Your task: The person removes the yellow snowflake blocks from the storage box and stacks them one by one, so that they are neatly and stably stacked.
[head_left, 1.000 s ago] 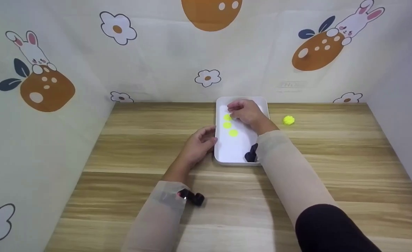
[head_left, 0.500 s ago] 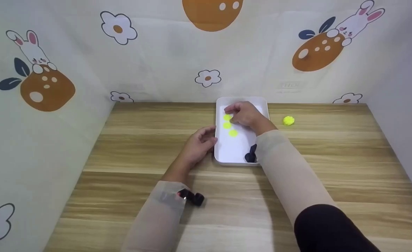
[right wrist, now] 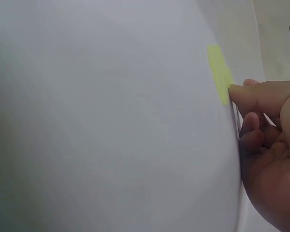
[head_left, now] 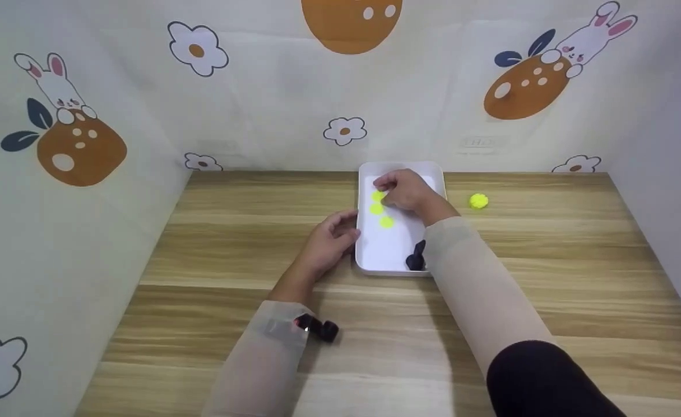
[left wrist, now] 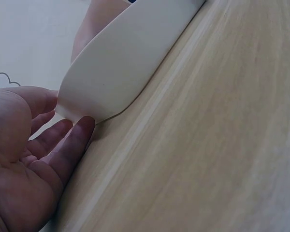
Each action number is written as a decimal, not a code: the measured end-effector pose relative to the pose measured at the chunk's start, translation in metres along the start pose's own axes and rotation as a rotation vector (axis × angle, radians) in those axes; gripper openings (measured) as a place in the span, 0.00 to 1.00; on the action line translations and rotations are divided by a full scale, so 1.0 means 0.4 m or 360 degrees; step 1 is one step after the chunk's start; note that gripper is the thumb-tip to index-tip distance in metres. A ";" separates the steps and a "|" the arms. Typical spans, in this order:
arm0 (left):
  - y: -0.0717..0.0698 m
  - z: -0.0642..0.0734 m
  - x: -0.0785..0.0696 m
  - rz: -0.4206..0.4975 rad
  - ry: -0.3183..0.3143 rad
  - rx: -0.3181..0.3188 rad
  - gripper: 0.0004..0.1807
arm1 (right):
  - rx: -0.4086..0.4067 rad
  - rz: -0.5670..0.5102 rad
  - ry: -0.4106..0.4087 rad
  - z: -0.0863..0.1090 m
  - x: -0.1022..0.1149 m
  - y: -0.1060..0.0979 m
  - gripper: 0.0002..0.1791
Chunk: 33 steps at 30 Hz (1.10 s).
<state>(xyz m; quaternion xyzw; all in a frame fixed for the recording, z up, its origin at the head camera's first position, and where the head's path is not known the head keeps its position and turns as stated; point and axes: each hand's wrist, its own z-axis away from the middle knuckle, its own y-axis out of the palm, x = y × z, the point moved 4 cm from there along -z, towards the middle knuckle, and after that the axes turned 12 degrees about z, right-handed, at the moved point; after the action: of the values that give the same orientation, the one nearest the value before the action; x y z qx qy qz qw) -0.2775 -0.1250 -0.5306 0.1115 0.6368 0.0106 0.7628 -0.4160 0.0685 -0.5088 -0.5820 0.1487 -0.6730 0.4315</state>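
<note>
A white tray [head_left: 398, 255] lies on the wooden table, with several flat yellow discs [head_left: 387, 222] in a loose row inside it. Over the tray is my right hand [head_left: 407, 190], its thumb and fingertips pinching the edges of the farthest yellow disc [head_left: 378, 196]. In the right wrist view the thumb touches a yellow patch [right wrist: 217, 72] on the white surface; the other fingers curl beneath. My left hand [head_left: 329, 243] rests beside the tray's left side, relaxed fingertips touching its wall. The left wrist view has those fingertips against the tray wall [left wrist: 111, 63].
A bumpy yellow lump [head_left: 479, 201] sits on the table [head_left: 248, 231] to the right of the tray. Patterned cloth [head_left: 277, 87] closes off the back and left. A small black wrist camera [head_left: 317, 328] is strapped to each sleeve.
My right hand has shifted slightly left and down in the tray, and its fingers have come around the farthest disc. My left hand and the tray stay put.
</note>
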 end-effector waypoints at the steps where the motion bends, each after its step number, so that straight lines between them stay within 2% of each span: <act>1: 0.001 0.000 0.000 0.0000 -0.0002 -0.0003 0.28 | 0.0001 0.0010 0.0001 0.001 -0.001 -0.001 0.23; 7: 0.005 0.002 -0.001 0.0017 -0.0003 -0.0013 0.28 | -0.0012 0.0074 -0.0043 0.007 -0.002 -0.006 0.24; 17: -0.001 -0.001 0.001 -0.0010 -0.0022 -0.0019 0.28 | 0.0017 0.0128 0.0044 0.011 0.003 -0.009 0.23; 22: -0.002 0.002 -0.001 -0.0040 -0.0040 -0.0021 0.28 | -0.0010 0.0171 -0.0009 0.013 -0.002 -0.011 0.22; 26: -0.002 0.001 -0.003 -0.0050 -0.0032 -0.0033 0.28 | -0.0048 0.0162 -0.0108 0.011 -0.004 -0.013 0.21; 30: -0.002 0.003 -0.004 -0.0054 -0.0033 -0.0042 0.28 | -0.0038 0.0131 -0.0134 0.009 -0.008 -0.013 0.23; 33: -0.001 0.004 -0.004 -0.0058 -0.0036 -0.0039 0.28 | -0.0015 0.0125 -0.0105 0.011 -0.012 -0.013 0.25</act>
<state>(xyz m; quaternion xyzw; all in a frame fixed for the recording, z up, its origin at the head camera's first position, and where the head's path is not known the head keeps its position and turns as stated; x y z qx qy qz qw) -0.2764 -0.1259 -0.5289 0.0907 0.6298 0.0032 0.7715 -0.4143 0.0765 -0.5069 -0.5996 0.1604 -0.6354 0.4595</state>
